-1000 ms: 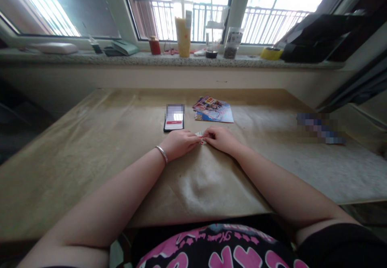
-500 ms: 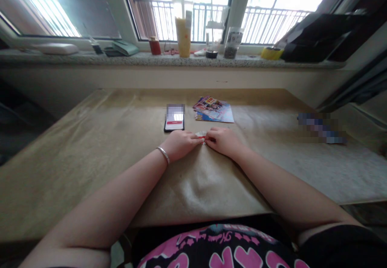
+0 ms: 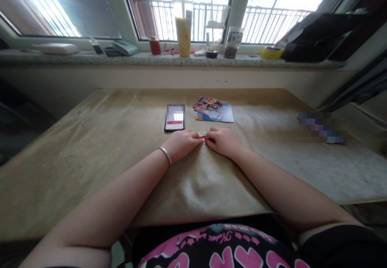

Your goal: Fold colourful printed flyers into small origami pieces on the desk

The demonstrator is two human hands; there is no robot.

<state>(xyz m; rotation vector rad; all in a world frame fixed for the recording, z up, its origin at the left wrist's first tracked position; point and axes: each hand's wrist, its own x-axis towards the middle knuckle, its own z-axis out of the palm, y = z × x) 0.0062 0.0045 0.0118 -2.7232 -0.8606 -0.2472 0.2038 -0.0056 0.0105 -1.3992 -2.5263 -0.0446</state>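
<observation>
Between my hands, low on the table, lies a small piece of white and red paper [image 3: 202,134], mostly covered by my fingers. My left hand [image 3: 182,144], with a silver bangle on its wrist, pinches the paper's left side. From the right, my right hand [image 3: 223,140] grips its near right edge with curled fingers. The fingertips of both hands almost meet. A phone [image 3: 174,125] with a lit screen lies just beyond my left hand. Behind my right hand is a small pile of colourful printed sheets [image 3: 216,113].
A tan cloth [image 3: 90,151] with creases covers the table. Far right lies a blurred-out dark item [image 3: 322,129]. On the windowsill [image 3: 136,60] stand a tall yellow cup [image 3: 184,38], a red bottle [image 3: 155,45], clear containers [image 3: 233,44], yellow tape [image 3: 272,52] and a black bag [image 3: 317,38].
My left hand has shifted very slightly to the right, covering a bit more of the paper's left side. My right hand stays nearly in place.
</observation>
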